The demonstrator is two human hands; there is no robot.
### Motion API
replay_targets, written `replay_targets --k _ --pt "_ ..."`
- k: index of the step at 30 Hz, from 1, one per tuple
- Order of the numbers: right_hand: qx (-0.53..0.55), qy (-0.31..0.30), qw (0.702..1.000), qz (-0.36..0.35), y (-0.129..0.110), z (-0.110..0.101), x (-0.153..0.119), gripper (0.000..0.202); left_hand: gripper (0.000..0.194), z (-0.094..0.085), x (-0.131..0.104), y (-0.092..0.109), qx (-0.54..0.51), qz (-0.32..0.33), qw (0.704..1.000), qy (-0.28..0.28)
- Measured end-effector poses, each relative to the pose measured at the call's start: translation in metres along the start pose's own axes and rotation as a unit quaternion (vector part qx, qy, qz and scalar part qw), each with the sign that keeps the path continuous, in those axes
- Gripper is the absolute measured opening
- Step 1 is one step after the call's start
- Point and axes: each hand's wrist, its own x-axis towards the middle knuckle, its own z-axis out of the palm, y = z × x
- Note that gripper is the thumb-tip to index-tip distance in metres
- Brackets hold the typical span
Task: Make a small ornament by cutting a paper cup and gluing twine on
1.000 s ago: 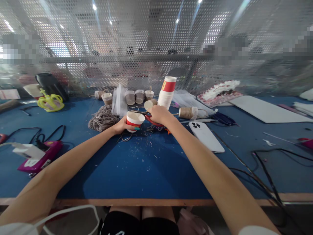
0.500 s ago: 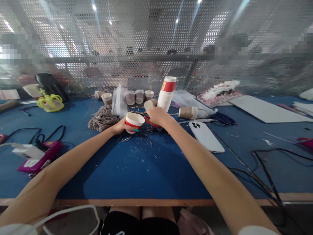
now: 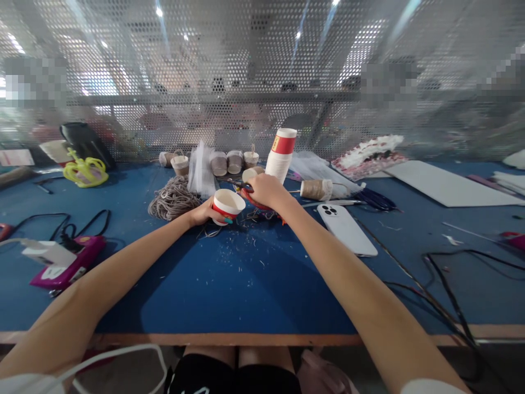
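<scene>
The table (image 3: pixel 246 295) in front of me is blue, with a brown edge close to my legs. Little pale scraps (image 3: pixel 240 254) are spread over the middle. Behind the table is a grey metal wall (image 3: pixel 229 71) full of tiny holes, and bright lights (image 3: pixel 159 11) shine high up. At the back I see a row of small cups (image 3: pixel 218 163). A grey pile of cord (image 3: pixel 172 200) lies in front of them. On my left there is a yellow crown (image 3: pixel 86 172) and a purple box (image 3: pixel 88 251) with a plug in it. On my right are a white phone (image 3: pixel 346 230) and a big white board (image 3: pixel 455 183).

My left hand (image 3: pixel 203 212) is curled around the side of a red and white paper cup (image 3: pixel 228 203). The cup is in the middle, just in front of the cord, and it tips a bit, so I can see inside. I can't tell if its bottom touches the table.

My right hand (image 3: pixel 267 191) is closed around the red handles of some scissors (image 3: pixel 251 198). My hand hides part of them. Their dark tips are near the cup's rim. A tall stack of cups (image 3: pixel 282 153) stands just behind my right hand.
</scene>
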Motion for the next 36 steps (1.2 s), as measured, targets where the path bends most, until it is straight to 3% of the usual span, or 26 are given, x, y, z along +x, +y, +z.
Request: replay_targets --k 4,12,23,30,36 --pt "-0.007 0.009 1.0 0.002 0.007 -0.006 -0.001 0.041 0.057 -0.003 0.002 -0.002 -0.011 0.003 1.0 -0.009" --pt "-0.045 -0.057 0.997 -0.011 0.012 -0.004 0.0 0.035 0.062 -0.002 0.001 0.0 -0.026 0.013 0.999 -0.029" --pt "-0.038 -0.062 0.996 -0.047 0.005 -0.002 -0.002 0.035 0.059 -0.003 0.002 0.0 -0.023 0.014 0.998 -0.049" --pt "-0.041 -0.071 0.995 -0.052 0.002 0.003 0.0 0.034 0.053 0.0 0.001 0.001 -0.034 -0.008 0.999 -0.013" --pt "-0.045 -0.083 0.994 -0.061 0.002 0.004 0.001 0.032 0.048 0.003 -0.001 0.004 -0.026 -0.018 0.999 -0.013"
